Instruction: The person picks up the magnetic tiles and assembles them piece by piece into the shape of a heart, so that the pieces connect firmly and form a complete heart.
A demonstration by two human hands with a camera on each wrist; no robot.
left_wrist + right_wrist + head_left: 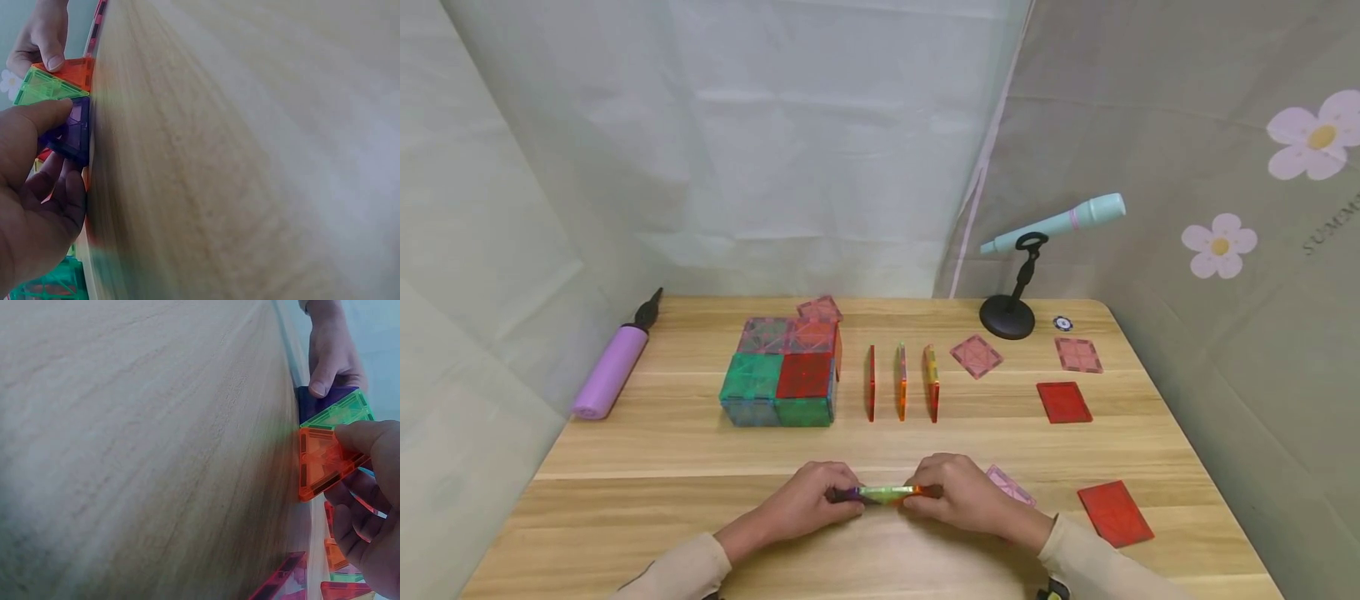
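Note:
Near the front middle of the table, my left hand (817,498) pinches a purple triangular magnetic tile (76,134) between thumb and fingers. My right hand (961,493) pinches an orange triangular magnetic tile (320,457) the same way. Between these two stands a green triangular tile (886,492), touching both, so the three form one upright row. In the wrist views, the lower edges of the purple and orange tiles are at the tabletop. Beyond the hands, three narrow upright tile pieces stand edge-on: a red one (872,383), an orange-and-pink one (902,392) and a red-and-yellow one (933,398).
A low box of coloured tiles (805,377) stands left of centre. Red tiles (1064,402) and pink tiles (977,356) lie flat at the right. A purple pump (613,371) lies far left. A blue toy microphone (1060,223) rests on a black stand (1008,315) at the back.

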